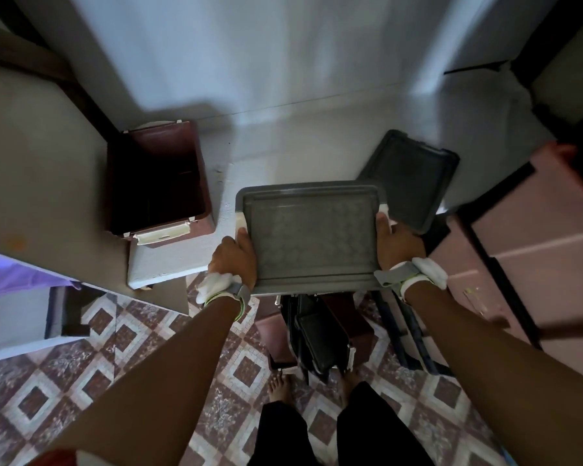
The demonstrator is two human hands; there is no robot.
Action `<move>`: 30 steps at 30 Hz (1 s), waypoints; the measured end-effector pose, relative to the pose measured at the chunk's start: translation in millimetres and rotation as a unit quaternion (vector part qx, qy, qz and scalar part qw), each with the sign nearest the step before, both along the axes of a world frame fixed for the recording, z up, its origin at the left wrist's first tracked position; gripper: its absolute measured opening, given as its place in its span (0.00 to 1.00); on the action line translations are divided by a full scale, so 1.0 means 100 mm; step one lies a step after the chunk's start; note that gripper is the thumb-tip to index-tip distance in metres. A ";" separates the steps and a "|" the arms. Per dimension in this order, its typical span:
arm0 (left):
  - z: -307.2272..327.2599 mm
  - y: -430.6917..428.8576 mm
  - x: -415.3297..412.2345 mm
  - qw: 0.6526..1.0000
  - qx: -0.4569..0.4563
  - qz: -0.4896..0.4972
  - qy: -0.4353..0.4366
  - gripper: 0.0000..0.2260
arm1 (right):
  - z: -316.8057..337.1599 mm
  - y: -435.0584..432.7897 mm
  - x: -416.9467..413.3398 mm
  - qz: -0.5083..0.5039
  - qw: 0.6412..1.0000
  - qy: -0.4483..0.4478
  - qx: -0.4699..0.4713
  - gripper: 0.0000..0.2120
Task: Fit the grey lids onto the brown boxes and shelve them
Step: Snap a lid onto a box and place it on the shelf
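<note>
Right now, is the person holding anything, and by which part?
The grey lid, by its two opposite side edges: the left hand grips the left edge, the right hand the right edge, thumbs on top.

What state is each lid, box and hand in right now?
held grey lid: level, gripped at both short sides; whether it is seated on a box is unclear.
left hand: grips the lid's left edge.
right hand: grips the lid's right edge.
brown box: lidless, standing on the white ledge.
second grey lid: loose, fitted on no box.
</note>
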State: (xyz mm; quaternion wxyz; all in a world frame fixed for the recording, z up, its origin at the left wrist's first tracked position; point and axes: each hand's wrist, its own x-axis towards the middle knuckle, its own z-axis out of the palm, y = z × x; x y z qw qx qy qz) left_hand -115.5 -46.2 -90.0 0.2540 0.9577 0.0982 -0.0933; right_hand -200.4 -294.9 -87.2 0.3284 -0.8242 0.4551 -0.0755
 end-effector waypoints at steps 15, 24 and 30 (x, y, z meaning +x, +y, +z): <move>1.04 0.05 -0.46 0.982 -0.168 -0.075 0.051 0.28 | 1.06 -0.05 -0.87 -0.035 0.994 -0.099 0.017 0.35; 2.17 0.13 -1.22 0.878 -0.477 -0.001 0.032 0.28 | 2.33 -0.11 -1.62 -0.086 0.936 -0.320 0.122 0.08; 3.25 0.18 -1.74 0.855 -0.512 -0.004 -0.075 0.16 | 3.36 0.17 -1.87 -0.098 0.819 -0.532 0.194 0.14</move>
